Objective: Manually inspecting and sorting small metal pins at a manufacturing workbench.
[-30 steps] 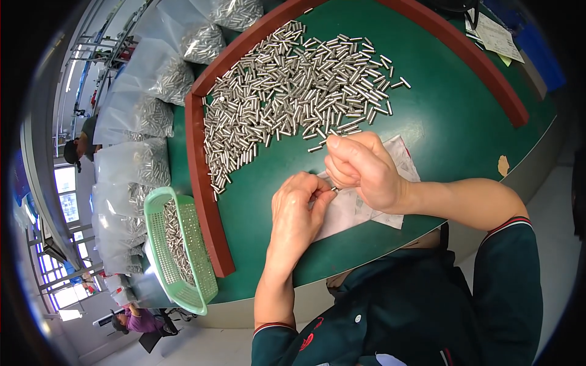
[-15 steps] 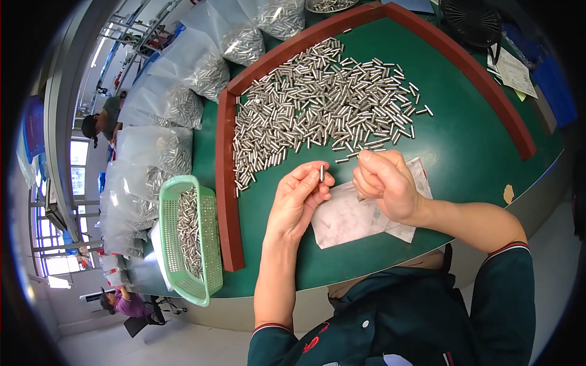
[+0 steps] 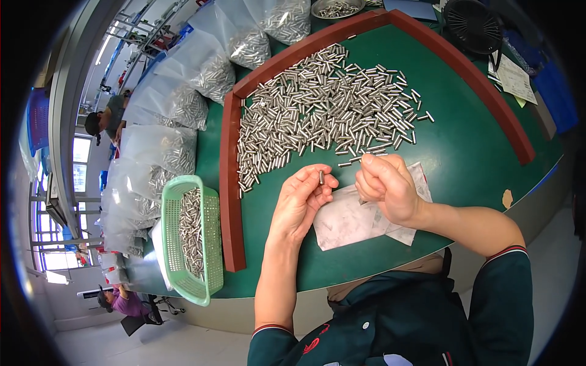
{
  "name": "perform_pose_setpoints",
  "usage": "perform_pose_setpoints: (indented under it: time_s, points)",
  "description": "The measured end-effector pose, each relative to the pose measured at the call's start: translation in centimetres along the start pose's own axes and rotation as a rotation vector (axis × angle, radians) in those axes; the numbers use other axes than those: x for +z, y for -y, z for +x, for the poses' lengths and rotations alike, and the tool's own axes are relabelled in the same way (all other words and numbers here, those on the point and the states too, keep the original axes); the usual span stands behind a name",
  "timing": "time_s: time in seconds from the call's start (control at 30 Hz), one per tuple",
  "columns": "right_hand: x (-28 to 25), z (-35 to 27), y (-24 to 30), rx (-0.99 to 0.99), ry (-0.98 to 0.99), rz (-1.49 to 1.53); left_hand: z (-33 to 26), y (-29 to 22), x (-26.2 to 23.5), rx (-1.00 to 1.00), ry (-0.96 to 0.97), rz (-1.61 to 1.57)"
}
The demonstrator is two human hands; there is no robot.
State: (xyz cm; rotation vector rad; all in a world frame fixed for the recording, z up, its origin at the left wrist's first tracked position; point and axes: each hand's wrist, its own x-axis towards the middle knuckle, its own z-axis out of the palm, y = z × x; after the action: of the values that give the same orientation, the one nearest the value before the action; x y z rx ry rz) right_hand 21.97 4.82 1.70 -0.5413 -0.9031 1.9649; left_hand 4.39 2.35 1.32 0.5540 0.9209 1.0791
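Between the thumb and fingertips of my left hand [image 3: 296, 200] a small shiny metal pin [image 3: 321, 177] stands roughly upright. My right hand [image 3: 389, 188] is closed in a loose fist just to the right; whatever its curled fingers hold is hidden. Beneath both hands lies a smudged white cloth [image 3: 342, 225] on the green tabletop. Beyond them spreads a large heap of loose metal pins [image 3: 323, 110], its near edge close to my right hand's knuckles.
Red-brown rails [image 3: 232, 189] border the heap at left and back. Outside the left rail stands a green plastic basket [image 3: 212, 244] partly filled with pins. Clear bags of pins [image 3: 212, 76] line the far left. A metal bowl [image 3: 335, 8] and a black fan [image 3: 471, 25] sit at the back.
The view has shifted slightly, so the table scene sits a little lower. The pin in my left hand shows a bit shorter. Both hands keep nearly the same place and grip.
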Motion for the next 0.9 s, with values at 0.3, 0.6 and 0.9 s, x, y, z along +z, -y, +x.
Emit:
perform_pose_setpoints:
  time_s: [0.3, 0.6, 0.9]
  points:
    - [0.2, -0.1, 0.2, 0.001, -0.014, 0.003, -0.1, 0.1, 0.2, 0.004, -0.006, 0.031]
    - [0.3, -0.3, -0.1, -0.059, -0.056, 0.005, 1.3, 0.8, 2.0, 0.351, -0.277, 0.713]
    - [0.4, -0.2, -0.2, -0.071, -0.053, 0.015, 2.2, 1.7, 1.7, 0.576, -0.201, 1.2]
